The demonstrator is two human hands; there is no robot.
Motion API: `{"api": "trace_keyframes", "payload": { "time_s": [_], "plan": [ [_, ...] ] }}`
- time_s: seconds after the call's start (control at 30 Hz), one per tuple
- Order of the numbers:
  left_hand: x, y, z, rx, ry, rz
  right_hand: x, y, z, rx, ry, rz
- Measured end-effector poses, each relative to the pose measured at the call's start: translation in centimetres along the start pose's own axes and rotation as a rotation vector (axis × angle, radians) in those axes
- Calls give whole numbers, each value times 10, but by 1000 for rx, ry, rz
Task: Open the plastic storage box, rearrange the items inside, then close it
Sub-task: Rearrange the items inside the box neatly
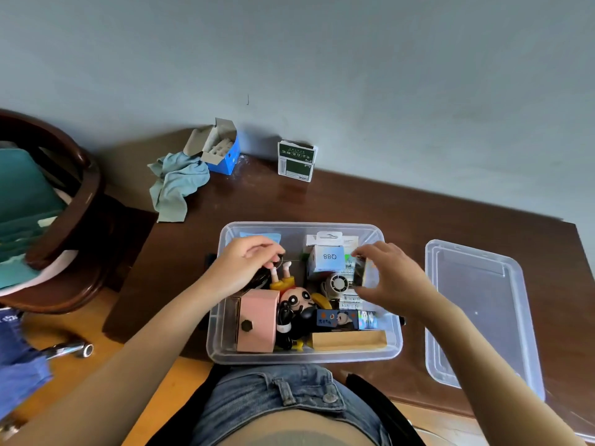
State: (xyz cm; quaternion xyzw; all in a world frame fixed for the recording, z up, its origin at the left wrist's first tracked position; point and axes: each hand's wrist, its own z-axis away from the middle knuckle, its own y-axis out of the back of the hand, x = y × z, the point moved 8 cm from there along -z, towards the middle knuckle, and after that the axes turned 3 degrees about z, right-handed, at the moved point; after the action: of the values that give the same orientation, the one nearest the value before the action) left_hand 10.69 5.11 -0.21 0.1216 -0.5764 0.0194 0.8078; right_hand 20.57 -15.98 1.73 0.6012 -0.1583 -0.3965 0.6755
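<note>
Sitting open on a dark brown table, a clear plastic box is seen from above, just in front of the person's denim-clad waist. Its lid lies flat on the table just to the right, apart from the box.

Both hands are held inside the box. The left hand is curled over the box's far left part, its fingertips pinched on something small and dark; what it is cannot be made out. The right hand grips a small dark block between thumb and fingers, above the right side of the contents.

Packed in the box are a pink carton at near left, a cartoon figure lying with its legs pointing away, a small round fan, a white carton marked Q88, a panda-printed pack and a tan wooden block along the near wall.

By the wall at the table's far edge are an open blue carton, a crumpled pale cloth touching it, and a green and white carton. A dark wooden chair stands at left.
</note>
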Motion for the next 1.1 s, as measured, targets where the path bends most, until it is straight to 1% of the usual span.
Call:
{"api": "trace_keyframes", "payload": {
  "time_s": [0.03, 0.13, 0.2, 0.27, 0.37, 0.47, 0.53, 0.63, 0.73, 0.8, 0.83, 0.93, 1.0, 1.1],
  "plan": [
    [-3, 6, 1, 14, 2, -49, 3, 0, -1, -15, 6, 63],
    [-9, 15, 7, 47, -40, -304, 5, -1, -6, -29, 28, 222],
    [-11, 14, 11, 32, -81, -437, 2, -4, -9, -40, 49, 308],
    [-16, 8, 16, -32, -101, -579, -2, -12, -13, -83, 54, 401],
    [-30, -5, 25, -176, -72, -799, -3, -22, -15, -153, -27, 502],
    [-42, -12, 35, -222, -18, -916, -18, -17, -14, -84, -64, 402],
    [-46, -17, 40, -262, -27, -952, -37, -13, -16, -64, -35, 208],
    [-47, -18, 45, -289, -53, -929, -68, -25, -25, -186, 32, -29],
    [-47, -15, 48, -270, -67, -867, -95, -39, -44, -226, 100, -156],
    [-47, -13, 53, -219, -64, -797, -110, -51, -60, -248, 142, -158],
    [-45, -10, 55, -165, -71, -757, -119, -58, -67, -262, 176, -134],
    [-32, 10, 62, 87, -147, -692, -142, -82, -83, -307, 302, 29],
    [-27, 25, 65, 211, -167, -680, -148, -96, -90, -297, 329, 181],
    [-28, 36, 67, 276, -160, -645, -150, -101, -100, -222, 307, 303]
  ]
}}
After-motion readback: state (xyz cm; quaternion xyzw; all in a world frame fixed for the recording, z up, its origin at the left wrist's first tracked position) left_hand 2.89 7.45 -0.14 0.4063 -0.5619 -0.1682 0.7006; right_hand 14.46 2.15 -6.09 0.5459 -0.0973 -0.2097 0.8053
